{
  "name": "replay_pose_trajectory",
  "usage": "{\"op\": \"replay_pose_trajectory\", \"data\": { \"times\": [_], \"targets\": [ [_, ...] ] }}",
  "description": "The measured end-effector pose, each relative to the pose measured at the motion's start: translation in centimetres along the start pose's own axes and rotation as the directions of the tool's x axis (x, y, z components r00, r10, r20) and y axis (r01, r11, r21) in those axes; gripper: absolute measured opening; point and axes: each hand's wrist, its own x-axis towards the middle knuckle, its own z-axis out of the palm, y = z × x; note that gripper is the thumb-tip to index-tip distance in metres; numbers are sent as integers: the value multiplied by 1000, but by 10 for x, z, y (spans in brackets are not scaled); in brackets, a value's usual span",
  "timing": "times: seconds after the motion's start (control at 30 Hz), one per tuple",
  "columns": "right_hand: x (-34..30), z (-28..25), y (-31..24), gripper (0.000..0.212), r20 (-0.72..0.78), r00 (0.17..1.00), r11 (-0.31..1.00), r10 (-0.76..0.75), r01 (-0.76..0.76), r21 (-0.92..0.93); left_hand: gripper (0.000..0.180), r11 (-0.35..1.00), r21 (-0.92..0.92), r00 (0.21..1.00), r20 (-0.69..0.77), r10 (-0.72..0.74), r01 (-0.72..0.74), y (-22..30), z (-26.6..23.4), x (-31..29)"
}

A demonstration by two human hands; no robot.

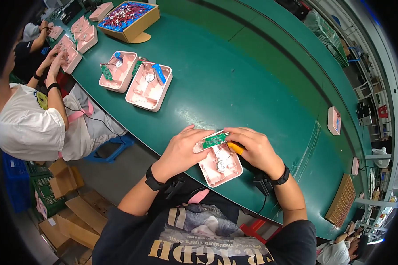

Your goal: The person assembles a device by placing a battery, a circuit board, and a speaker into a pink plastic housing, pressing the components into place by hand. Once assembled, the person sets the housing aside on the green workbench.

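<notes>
Right in front of me, at the near edge of the table, lies an open pink plastic housing (221, 176). A round silver part (221, 165) with thin wires sits inside it. Across the housing's far end is a green circuit board (214, 141), held between both hands. My left hand (183, 150) is closed at the board's left end, its thumb near the housing's rim. My right hand (254, 149) has its fingers closed at the board's right end. A yellow-orange piece (235, 148) shows at its thumb; whether worn or held, I cannot tell.
Two pink housings (149, 92) with wired parts stand ahead to the left on the green table (252, 92). Beyond them is a cardboard box (139, 27) of blue wired parts. Co-workers (35, 119) sit along the left. At the right lies a brown grid tray (342, 201).
</notes>
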Motion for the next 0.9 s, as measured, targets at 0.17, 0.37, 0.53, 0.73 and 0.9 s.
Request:
{"op": "replay_pose_trajectory", "data": {
  "times": [0.17, 0.37, 0.53, 0.73, 0.9],
  "targets": [
    [6, -6, -16, 20, -7, 998, 997, 59, -59, -50, 47, 1000, -7, 999, -25, -28, 28, 5, 4, 1],
    [9, -4, -14, 18, 49, 992, 991, 117, -120, 65, 42, 999, -37, 997, -71, -42, 39, -1, 15, 0],
    [12, -1, -21, 18, 96, 976, 973, 197, -207, 100, 44, 999, -40, 997, -75, -28, 25, -2, 15, -2],
    [9, -8, -24, 20, 130, 960, 965, 249, -257, 48, 40, 997, -67, 996, -75, -38, 33, 6, 16, -1],
    [8, -11, -29, 20, 117, 961, 966, 253, -257, 21, 41, 990, -112, 996, -20, -92, 89, 8, 17, 0]
  ]
}}
